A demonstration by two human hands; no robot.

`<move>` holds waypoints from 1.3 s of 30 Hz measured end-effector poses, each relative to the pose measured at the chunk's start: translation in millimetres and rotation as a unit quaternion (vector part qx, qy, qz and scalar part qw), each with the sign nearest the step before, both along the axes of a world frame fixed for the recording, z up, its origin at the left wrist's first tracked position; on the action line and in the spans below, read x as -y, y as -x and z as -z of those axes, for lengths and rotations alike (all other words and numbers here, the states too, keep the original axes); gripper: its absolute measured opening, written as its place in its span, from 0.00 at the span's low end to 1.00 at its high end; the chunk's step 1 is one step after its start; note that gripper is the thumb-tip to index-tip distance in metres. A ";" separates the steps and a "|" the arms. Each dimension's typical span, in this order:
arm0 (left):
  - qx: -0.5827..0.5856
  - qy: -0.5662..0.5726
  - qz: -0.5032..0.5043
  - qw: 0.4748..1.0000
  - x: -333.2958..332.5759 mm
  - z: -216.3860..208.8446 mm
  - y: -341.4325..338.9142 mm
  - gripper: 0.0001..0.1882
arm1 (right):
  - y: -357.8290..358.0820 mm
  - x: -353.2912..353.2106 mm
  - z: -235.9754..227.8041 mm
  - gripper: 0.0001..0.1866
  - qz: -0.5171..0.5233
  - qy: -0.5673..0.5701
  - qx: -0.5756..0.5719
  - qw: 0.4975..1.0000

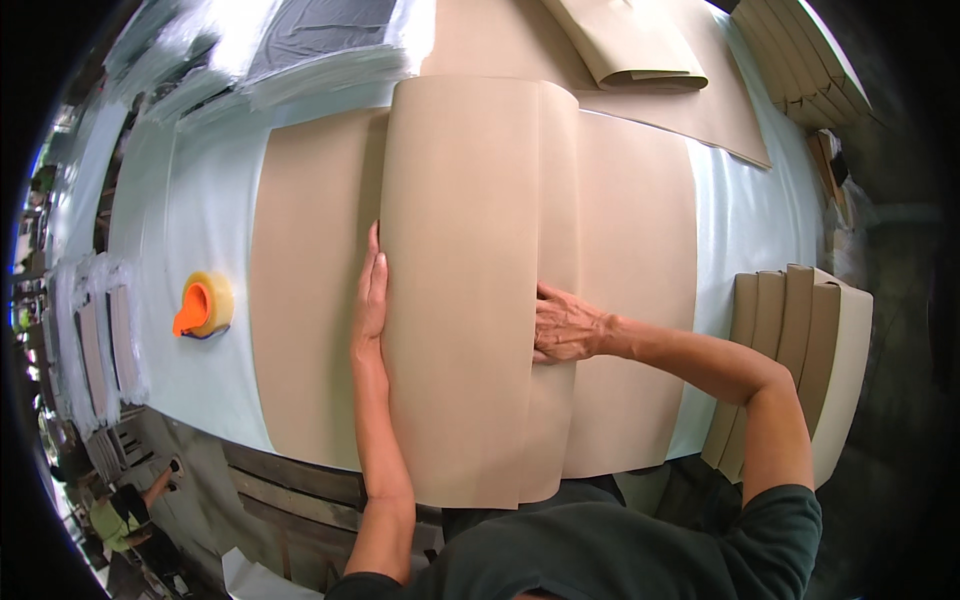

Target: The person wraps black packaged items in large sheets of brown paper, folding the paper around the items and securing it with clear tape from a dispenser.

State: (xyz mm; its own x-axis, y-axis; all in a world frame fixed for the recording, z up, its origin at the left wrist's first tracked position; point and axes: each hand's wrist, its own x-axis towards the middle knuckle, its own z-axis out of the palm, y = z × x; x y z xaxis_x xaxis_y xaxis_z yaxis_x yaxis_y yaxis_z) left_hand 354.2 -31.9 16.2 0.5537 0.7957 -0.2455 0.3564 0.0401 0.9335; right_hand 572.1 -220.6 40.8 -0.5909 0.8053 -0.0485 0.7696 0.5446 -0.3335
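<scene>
A large sheet of brown kraft paper (455,290) lies folded over on itself, its wide rounded fold standing up in front of me. My left hand (370,295) rests flat along the left side of this fold, fingers straight and together, palm toward the paper. At the right edge of the overlapping flap is my right hand (572,325), stretched out flat on the layer beneath. Its fingertips are partly hidden under the flap's edge. Beneath the fold, a flat brown sheet (635,280) spreads out to both sides.
A tape roll (215,303) with orange inside sits on the pale table surface (190,380) at left. Folded brown bundles (790,350) stand at right, with more bundles (800,60) far right. Plastic-wrapped grey packs (320,45) lie far left. Another person (120,520) is lower left.
</scene>
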 end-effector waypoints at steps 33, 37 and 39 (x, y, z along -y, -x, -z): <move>-0.328 -0.475 0.094 0.811 49.5 -1.7 -65.5 0.27 | 0.9 8.1 14.8 0.16 0.016 -0.104 -0.010 0.994; -0.322 -0.455 0.088 0.825 47.9 -0.1 -72.1 0.30 | 4.1 12.4 23.1 0.18 0.062 -0.145 -0.072 0.985; -0.325 -0.459 0.100 0.821 48.6 -1.4 -72.3 0.33 | 11.4 19.7 24.6 0.19 0.090 -0.112 -0.074 0.987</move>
